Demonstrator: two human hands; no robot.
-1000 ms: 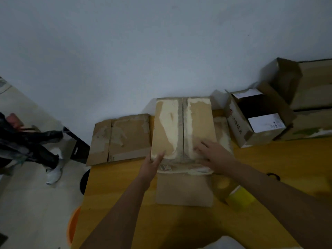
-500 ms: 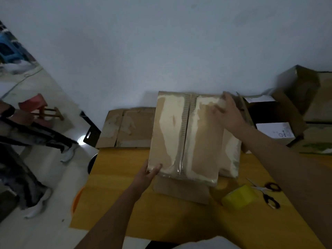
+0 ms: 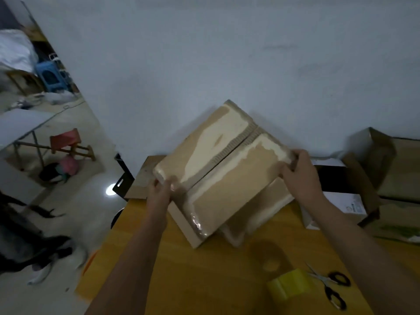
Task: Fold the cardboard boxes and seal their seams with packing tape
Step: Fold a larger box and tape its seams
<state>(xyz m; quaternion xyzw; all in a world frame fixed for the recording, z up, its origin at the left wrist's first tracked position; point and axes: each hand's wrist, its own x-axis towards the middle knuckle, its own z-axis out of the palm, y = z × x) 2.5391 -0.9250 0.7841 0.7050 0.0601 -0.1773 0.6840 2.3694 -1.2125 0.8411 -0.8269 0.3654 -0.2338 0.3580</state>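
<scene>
A brown cardboard box [image 3: 227, 173] with torn pale patches and a centre seam between its two top flaps is lifted and turned at an angle above the wooden table [image 3: 204, 280]. My left hand [image 3: 160, 194] grips its near left corner, where shiny tape wraps the edge. My right hand [image 3: 300, 173] grips the far right corner. A yellow roll of packing tape [image 3: 289, 286] lies on the table at the front right, with black-handled scissors [image 3: 329, 288] beside it.
Flattened cardboard [image 3: 141, 185] lies at the table's far left corner. An open box [image 3: 336, 189] with a white flap and larger cartons [image 3: 397, 178] stand at the right against the pale wall. Stools and a person's legs are on the floor at the left.
The box has been raised off the table and rotated clockwise. My right hand moved to its far right corner and my left hand now grips the near left corner. The camera has tilted up.
</scene>
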